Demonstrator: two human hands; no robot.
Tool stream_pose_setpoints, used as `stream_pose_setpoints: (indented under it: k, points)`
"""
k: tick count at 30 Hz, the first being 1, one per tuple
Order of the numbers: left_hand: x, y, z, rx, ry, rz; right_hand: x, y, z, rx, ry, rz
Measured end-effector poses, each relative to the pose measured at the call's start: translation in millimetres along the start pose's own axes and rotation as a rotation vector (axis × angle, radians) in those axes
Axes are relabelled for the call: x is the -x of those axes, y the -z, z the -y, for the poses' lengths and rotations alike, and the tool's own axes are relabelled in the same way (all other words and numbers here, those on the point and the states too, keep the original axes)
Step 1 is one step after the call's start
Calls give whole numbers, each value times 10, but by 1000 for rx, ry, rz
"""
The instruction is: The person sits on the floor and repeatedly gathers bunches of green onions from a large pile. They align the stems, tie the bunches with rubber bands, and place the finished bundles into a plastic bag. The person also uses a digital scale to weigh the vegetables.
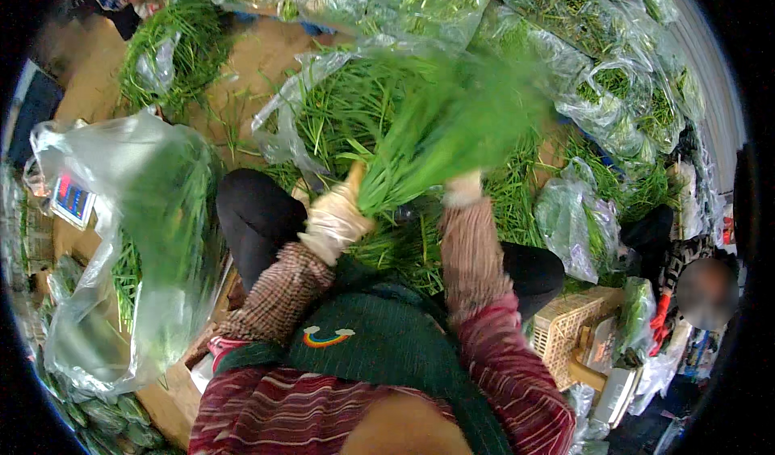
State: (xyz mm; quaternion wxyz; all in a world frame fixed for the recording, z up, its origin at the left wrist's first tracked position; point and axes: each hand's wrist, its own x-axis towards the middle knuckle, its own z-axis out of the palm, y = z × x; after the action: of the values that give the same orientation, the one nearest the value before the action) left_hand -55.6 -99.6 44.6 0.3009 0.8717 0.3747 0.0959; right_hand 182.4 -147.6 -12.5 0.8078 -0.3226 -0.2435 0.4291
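Observation:
A bunch of long flat green leaves, looking like garlic chives (418, 158), fans out up and to the right, its far end blurred. My left hand (339, 213), in a pale glove, is closed around the stem end. My right hand (464, 188), also pale-gloved, is under the right side of the bunch; the leaves hide its fingers, so its grip cannot be made out. Beyond the bunch lies a large heap of loose green leaves (345, 101) beside a crumpled clear plastic sheet (281, 122). More cut leaves (399, 249) lie between my knees.
A large clear bag of greens (169, 213) stands at my left, near a small lit display (72, 200). Another leaf pile (181, 49) sits farther off. Bagged greens (611, 91) fill the upper right. At right are a plastic basket (563, 322) and another person (660, 322) in red gloves.

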Motion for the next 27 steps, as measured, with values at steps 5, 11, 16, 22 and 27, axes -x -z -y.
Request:
stream_pose_setpoints:
  k: [5, 11, 16, 22, 27]
  points:
    - [-123, 1283, 144, -615, -252, -445, -809, 106, 906, 747, 411, -64]
    - [-154, 1910, 38, -1097, -290, -761, -629, 927, 1575, 1296, -6, -618]
    - [43, 1915, -18, -1236, -237, -758, 82, -1230, 1812, 1208, 625, -110]
    - [62, 1710, -149, -1236, -381, -873, 196, -2271, 918, 1593, 720, 359]
    - [143, 1860, 169, -1066, -281, -794, 937, -2052, 1473, 798, 712, 1214]
